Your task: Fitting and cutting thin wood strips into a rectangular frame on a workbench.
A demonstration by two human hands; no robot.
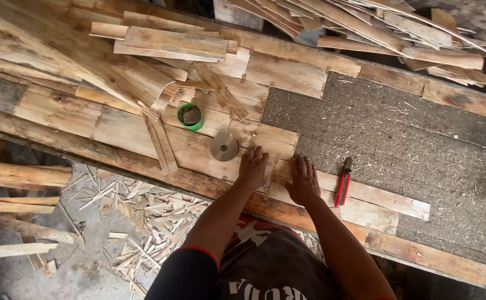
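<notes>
My left hand lies flat, fingers apart, on thin wood veneer sheets laid edge to edge on a long workbench. My right hand presses flat on a neighbouring veneer strip, just beside the left hand. A brown tape roll lies flat just left of my left hand. A green tape roll sits further up and left. A red and black utility knife rests on the strip right of my right hand. Neither hand holds anything.
The bench's rough grey board shows bare on the right. Loose veneer strips pile up at the upper left and top right. Wood offcuts litter the floor below the bench's near edge; planks lie at left.
</notes>
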